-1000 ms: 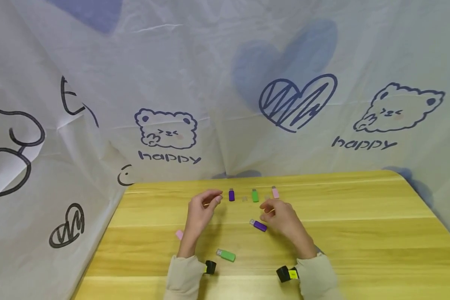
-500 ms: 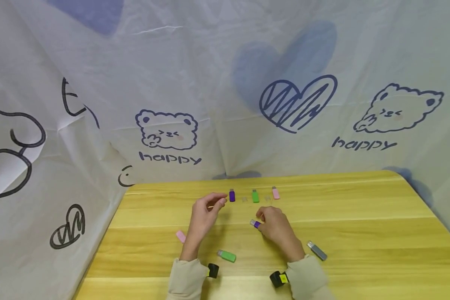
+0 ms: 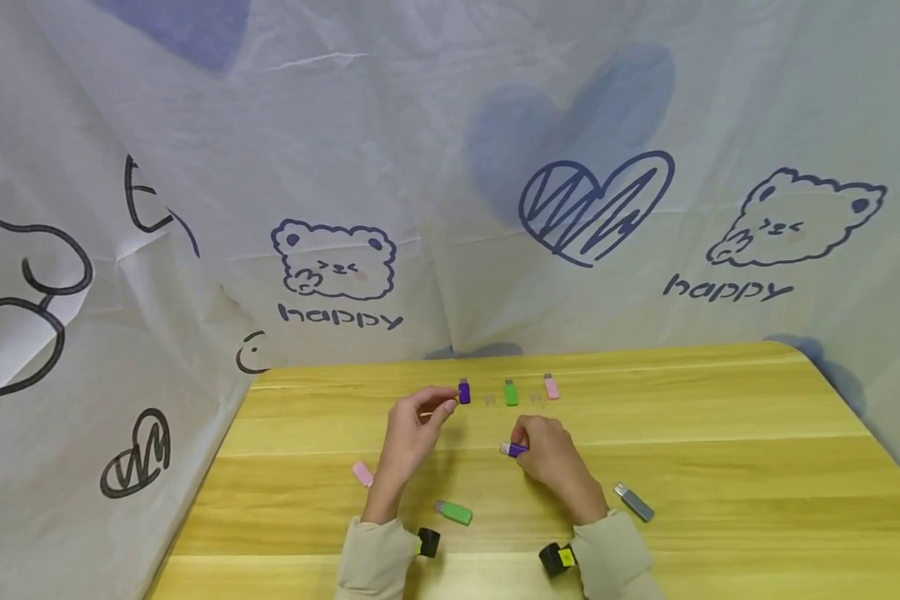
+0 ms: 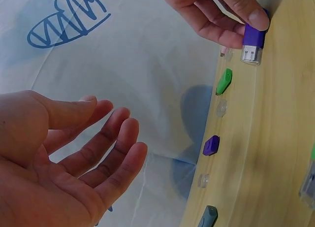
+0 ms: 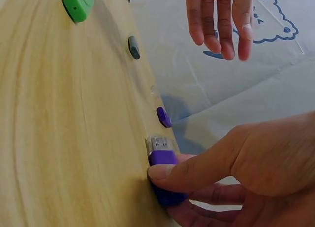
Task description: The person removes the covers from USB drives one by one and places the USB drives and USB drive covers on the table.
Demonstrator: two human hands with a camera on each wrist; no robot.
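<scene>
My right hand point(image 3: 557, 457) pinches a purple USB flash drive point(image 5: 162, 158) between thumb and fingers, close over the table. Its metal plug, under what looks like a clear cap, points left in the head view. Held above the table, my left hand point(image 3: 414, 433) has loosely bent fingers with nothing between them. Its fingertips overlap the edge of another purple flash drive point(image 3: 464, 392) in the back row. To the right of that one lie a green flash drive point(image 3: 511, 394) and a pink flash drive point(image 3: 551, 387). The left wrist view also shows a grey flash drive point(image 4: 209, 216) in this row.
Small clear pieces point(image 3: 490, 400) lie between the drives of the back row. Nearer the front are another pink drive point(image 3: 362, 473), partly behind the left wrist, a second green drive point(image 3: 453, 512) and a grey drive point(image 3: 634, 502). A printed cloth point(image 3: 450, 275) hangs behind the wooden table point(image 3: 757, 483).
My right hand has moved left and down onto the purple drive and taken hold of it, uncovering the grey drive. My left hand has shifted slightly right.
</scene>
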